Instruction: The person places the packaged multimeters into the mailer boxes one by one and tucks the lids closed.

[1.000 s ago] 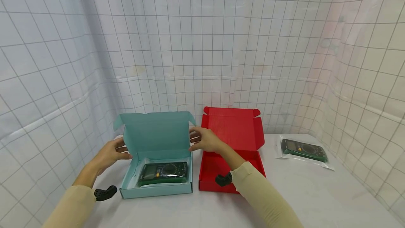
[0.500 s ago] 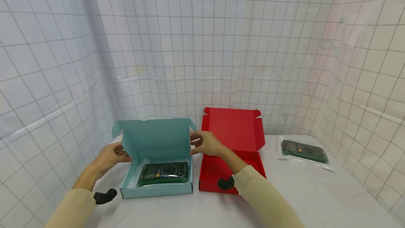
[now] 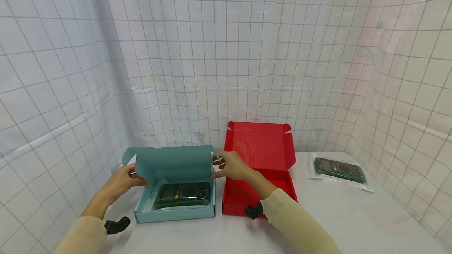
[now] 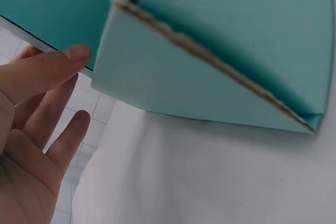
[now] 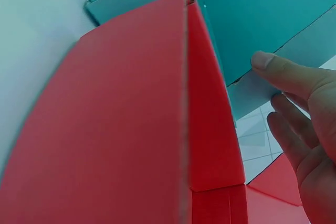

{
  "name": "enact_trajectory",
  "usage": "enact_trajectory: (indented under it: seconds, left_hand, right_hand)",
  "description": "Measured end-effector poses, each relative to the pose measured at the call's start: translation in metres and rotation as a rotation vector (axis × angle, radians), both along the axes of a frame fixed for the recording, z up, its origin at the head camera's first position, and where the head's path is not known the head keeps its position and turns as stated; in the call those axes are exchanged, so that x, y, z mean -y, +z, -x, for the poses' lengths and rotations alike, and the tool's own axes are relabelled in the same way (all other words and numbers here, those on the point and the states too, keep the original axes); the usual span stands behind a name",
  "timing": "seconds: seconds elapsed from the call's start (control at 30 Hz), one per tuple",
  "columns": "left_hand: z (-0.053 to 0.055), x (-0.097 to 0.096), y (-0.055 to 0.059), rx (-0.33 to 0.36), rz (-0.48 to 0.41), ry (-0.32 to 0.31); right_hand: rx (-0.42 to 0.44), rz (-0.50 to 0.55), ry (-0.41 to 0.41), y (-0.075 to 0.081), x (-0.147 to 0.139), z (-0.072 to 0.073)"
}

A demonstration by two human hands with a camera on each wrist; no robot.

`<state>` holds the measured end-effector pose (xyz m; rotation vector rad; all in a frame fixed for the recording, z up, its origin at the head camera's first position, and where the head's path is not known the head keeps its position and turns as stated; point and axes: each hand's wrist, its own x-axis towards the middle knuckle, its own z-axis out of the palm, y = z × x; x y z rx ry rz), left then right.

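Matt cardboard is seen at seven o'clock in the teal box (image 3: 176, 216) and at five in the red box (image 3: 259, 146); at four, a meter (image 3: 339, 170) is bagged in glossy plastic.

The teal cardboard box (image 3: 174, 216) sat flat, its lid (image 3: 174, 160) half raised; a dark multimeter (image 3: 183, 193), apparently plastic-wrapped, lay inside.

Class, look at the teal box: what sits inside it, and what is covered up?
A plastic-wrapped green and black multimeter lies face up inside the teal box. It covers its own underside and the floor beneath, so neither shows.
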<state>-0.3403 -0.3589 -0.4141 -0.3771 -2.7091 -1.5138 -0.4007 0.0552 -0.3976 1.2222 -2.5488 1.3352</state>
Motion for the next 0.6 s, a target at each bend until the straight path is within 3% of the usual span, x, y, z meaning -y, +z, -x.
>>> enact_trajectory:
  seconds: [0.13, 0.27, 0.4, 0.6]
  left_hand:
    - [-0.006, -0.003, 0.0, 0.009, 0.048, 0.034]
    - [-0.012, -0.005, 0.005, -0.025, 0.06, 0.025]
    - [-0.02, -0.002, 0.016, -0.03, 0.027, -0.038]
    - [-0.034, 0.014, 0.026, 0.028, -0.083, -0.199]
  right_hand:
    - [-0.032, -0.025, 0.005, -0.001, 0.0, -0.002]
    - [-0.037, -0.033, 0.005, 0.0, -0.001, -0.004]
    - [0.022, -0.04, 0.019, 0.004, -0.005, -0.006]
    - [0.227, 0.015, 0.087, 0.015, -0.017, -0.011]
